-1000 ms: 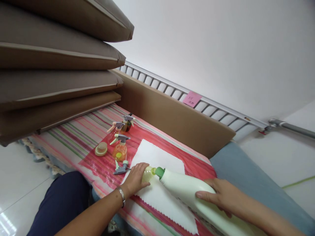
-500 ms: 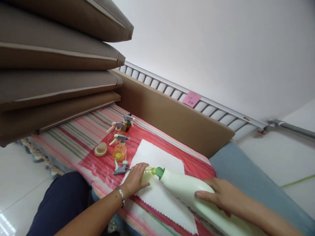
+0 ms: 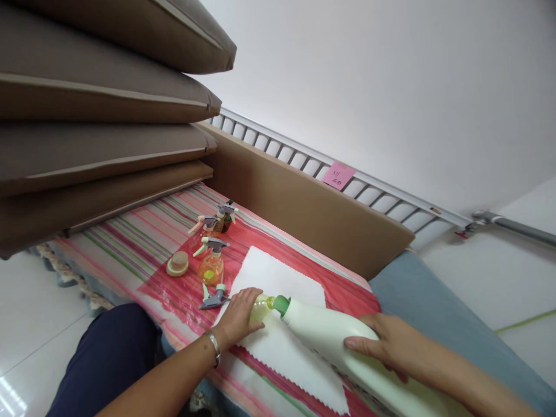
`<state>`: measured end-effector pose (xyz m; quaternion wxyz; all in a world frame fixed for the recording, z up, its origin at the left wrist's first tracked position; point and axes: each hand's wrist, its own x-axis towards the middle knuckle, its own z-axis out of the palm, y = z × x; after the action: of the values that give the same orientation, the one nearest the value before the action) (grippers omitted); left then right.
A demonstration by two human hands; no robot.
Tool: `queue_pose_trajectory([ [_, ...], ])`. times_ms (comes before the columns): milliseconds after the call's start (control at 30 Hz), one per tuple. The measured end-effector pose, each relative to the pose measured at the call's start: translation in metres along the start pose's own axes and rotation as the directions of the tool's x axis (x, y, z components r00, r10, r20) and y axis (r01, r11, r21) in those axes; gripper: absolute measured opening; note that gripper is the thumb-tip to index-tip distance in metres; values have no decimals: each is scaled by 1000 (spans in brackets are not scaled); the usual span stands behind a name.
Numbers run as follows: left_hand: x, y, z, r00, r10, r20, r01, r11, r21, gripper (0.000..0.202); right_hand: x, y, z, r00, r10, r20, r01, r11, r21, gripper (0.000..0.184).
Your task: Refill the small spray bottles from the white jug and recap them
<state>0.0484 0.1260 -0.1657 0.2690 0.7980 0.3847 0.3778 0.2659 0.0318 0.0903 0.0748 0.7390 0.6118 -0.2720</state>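
Note:
My left hand point(image 3: 240, 315) is wrapped round a small clear yellowish spray bottle point(image 3: 260, 308) without its trigger head, over a white cloth point(image 3: 282, 278). In my right hand point(image 3: 377, 344) is a large pale green jug-like bottle point(image 3: 330, 333), tilted so its green mouth point(image 3: 282, 304) meets the small bottle's neck. Whether liquid is flowing between them I cannot make out. A loose grey trigger sprayer head point(image 3: 214, 297) lies left of my left hand. Behind it stands an orange spray bottle point(image 3: 211, 266), with further spray bottles point(image 3: 208, 226) beyond. A round pale cap point(image 3: 178, 264) rests nearby.
Red plastic sheeting point(image 3: 174, 289) covers part of the striped bedding point(image 3: 125, 237). Thick brown cushions point(image 3: 104, 139) are stacked at the left. A brown board point(image 3: 299, 202) stands along a radiator point(image 3: 278, 147) bearing a pink note point(image 3: 339, 175). Blue padding point(image 3: 417, 301) lies at right.

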Motion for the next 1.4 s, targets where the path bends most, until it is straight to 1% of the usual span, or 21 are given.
queue_pose_trajectory([
  [167,0,0,0,1000,-3,-1,3,1000,0,75,0,2,1,1000,-26,1,26,1000,-1,33],
  [367,-1,0,0,1000,0,-1,0,1000,-2,74,-1,-3,0,1000,-14,10,14,1000,-2,33],
  [567,-1,0,0,1000,-5,-7,5,1000,0,74,0,0,0,999,-32,8,32,999,-3,33],
  [833,-1,1,0,1000,-6,-14,6,1000,-4,73,-2,-1,0,1000,-6,12,6,1000,4,33],
  [1000,-1,-2,2,1000,1,-20,-1,1000,-20,74,-2,-1,2,999,-20,-30,21,999,28,33],
  [1200,-1,-8,5,999,-9,-37,7,999,-53,82,-4,6,10,998,-17,-57,22,996,86,32],
  [1400,1,-11,0,999,-11,-46,6,995,-102,73,-5,15,31,996,-36,-77,50,979,199,37],
])
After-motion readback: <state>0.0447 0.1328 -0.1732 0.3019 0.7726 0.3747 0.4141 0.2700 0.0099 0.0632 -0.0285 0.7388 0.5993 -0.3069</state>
